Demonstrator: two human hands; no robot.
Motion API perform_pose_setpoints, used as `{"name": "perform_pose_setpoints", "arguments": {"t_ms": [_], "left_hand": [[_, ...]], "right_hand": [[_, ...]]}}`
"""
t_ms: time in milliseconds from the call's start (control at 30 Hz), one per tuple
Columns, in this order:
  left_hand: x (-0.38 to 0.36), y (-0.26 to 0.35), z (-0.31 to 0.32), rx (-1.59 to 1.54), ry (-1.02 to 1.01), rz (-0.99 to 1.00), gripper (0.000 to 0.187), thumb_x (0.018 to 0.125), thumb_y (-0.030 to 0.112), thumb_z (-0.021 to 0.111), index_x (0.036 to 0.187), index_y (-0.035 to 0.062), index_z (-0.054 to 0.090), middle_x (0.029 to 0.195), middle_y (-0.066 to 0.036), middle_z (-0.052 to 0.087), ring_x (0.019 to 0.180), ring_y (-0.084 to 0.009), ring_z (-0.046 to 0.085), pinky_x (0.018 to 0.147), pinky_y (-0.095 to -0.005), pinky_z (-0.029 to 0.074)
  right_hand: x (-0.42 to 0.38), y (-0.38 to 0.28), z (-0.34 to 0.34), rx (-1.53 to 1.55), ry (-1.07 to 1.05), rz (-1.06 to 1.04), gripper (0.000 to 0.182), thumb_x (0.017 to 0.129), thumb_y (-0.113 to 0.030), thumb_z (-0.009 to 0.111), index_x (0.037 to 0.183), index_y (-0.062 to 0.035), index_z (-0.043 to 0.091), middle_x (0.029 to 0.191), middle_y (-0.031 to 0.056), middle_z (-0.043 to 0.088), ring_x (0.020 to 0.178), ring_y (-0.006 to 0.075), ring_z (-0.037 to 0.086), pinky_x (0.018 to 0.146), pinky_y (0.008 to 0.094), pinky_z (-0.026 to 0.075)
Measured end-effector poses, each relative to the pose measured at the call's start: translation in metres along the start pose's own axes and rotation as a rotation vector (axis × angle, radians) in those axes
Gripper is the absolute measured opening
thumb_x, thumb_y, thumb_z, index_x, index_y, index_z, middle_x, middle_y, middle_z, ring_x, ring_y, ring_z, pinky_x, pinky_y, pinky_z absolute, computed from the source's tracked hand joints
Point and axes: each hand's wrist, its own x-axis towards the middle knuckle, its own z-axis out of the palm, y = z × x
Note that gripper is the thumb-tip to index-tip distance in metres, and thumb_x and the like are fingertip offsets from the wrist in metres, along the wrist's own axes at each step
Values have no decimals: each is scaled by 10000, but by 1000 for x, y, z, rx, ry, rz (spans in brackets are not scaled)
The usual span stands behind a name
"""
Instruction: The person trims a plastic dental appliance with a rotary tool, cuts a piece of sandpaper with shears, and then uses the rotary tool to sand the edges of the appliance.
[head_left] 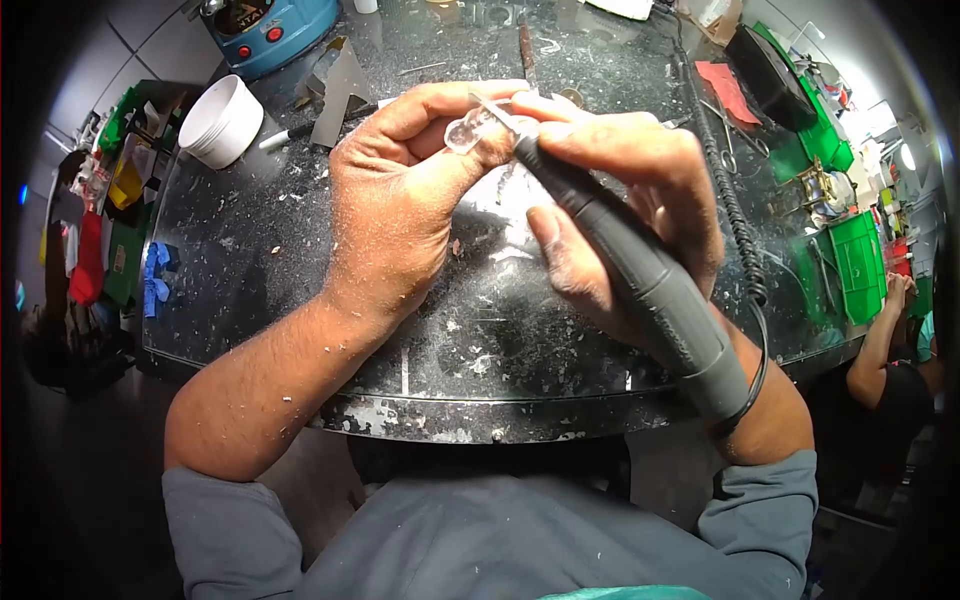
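Note:
My left hand (395, 195) pinches a small clear plastic piece (462, 135) with rounded lobes, near the middle top of the view. My right hand (650, 165) grips a black and grey rotary handpiece (655, 275) like a pen, its slim tip pointing up and left. That tip lies at the clear piece; whether it touches cannot be made out. Both hands meet above the bench, and pale dust coats their skin. Fingers partly hide the clear piece. A coiled black cord (735, 205) runs along the right side and joins the handpiece's rear end.
Dust and shavings cover the black bench (480, 350). A white tub (222, 122), a marker (287, 136) and a blue machine (272, 38) stand at the left back. Green bins (858, 262) and a red sheet (728, 92) are on the right. Another person's arm (880, 335) shows far right.

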Motion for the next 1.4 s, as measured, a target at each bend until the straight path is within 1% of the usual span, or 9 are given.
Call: {"name": "perform_pose_setpoints", "arguments": {"t_ms": [333, 500, 567, 600, 733, 967, 1133, 1167, 1400], "left_hand": [[2, 0, -1, -11, -25, 51, 225, 886, -34, 633, 1109, -34, 657, 1044, -122, 708, 957, -140, 670, 886, -260, 521], [2, 2, 2, 11, 18, -16, 242, 866, -9, 683, 1106, -31, 658, 1034, -121, 711, 956, -141, 670, 881, -260, 523], [3, 3, 2, 71, 19, -48, 244, 875, 45, 693, 1109, -16, 663, 1025, -119, 712, 920, -150, 677, 866, -265, 532], [3, 1, 2, 97, 36, -60, 248, 891, 77, 681, 1122, -9, 659, 1013, -120, 712, 896, -165, 686, 856, -275, 540], [3, 6, 3, 31, 42, -127, 244, 909, 113, 673, 1122, -4, 661, 974, -123, 712, 843, -167, 694, 788, -263, 558], [6, 10, -2, 80, -3, -281, 280, 917, 168, 674, 1152, 18, 639, 905, -115, 714, 727, -152, 704, 528, -199, 530], [11, 7, -5, 48, 37, -307, 285, 906, 144, 685, 1156, 17, 637, 912, -124, 714, 752, -163, 708, 550, -208, 538], [10, 6, -4, 30, 40, -304, 289, 901, 140, 690, 1156, 14, 637, 916, -125, 714, 758, -164, 708, 558, -209, 540], [11, 6, -3, 45, 21, -319, 297, 884, 140, 709, 1139, 7, 635, 929, -121, 711, 764, -159, 705, 573, -215, 547]], "right_hand": [[-1, 3, -1, -49, -39, -56, 413, 811, -11, 706, 1159, 33, 489, 1073, 175, 613, 1083, 360, 623, 1039, 543, 393], [1, 2, -11, -141, -38, 57, 411, 846, -102, 708, 1174, 20, 493, 1081, 158, 614, 1043, 272, 644, 1030, 470, 420], [10, 3, -15, -39, 143, 280, 302, 900, -98, 661, 1155, 5, 536, 999, 124, 663, 960, 193, 657, 881, 341, 499], [16, 13, -22, -77, 209, 344, 238, 908, -81, 659, 1119, -4, 583, 946, 90, 684, 906, 145, 657, 792, 267, 520], [30, 108, -55, 113, 338, 483, 152, 937, -43, 595, 1088, -29, 603, 908, 63, 680, 832, 90, 628, 736, 222, 490], [65, 264, -119, -408, 316, 291, 255, 870, -176, 662, 1097, -86, 587, 944, 48, 666, 894, 153, 624, 813, 298, 495], [62, 275, -123, -663, 354, 241, 306, 794, -133, 636, 1095, -154, 588, 997, 95, 704, 965, 287, 675, 867, 369, 501], [60, 272, -127, -715, 317, 192, 269, 867, -174, 602, 1125, -103, 572, 1034, 112, 699, 1004, 239, 659, 897, 345, 488], [48, 270, -143, -608, 225, 279, 310, 884, -160, 593, 1179, -69, 555, 1077, 105, 694, 1050, 203, 644, 919, 317, 486]]}}
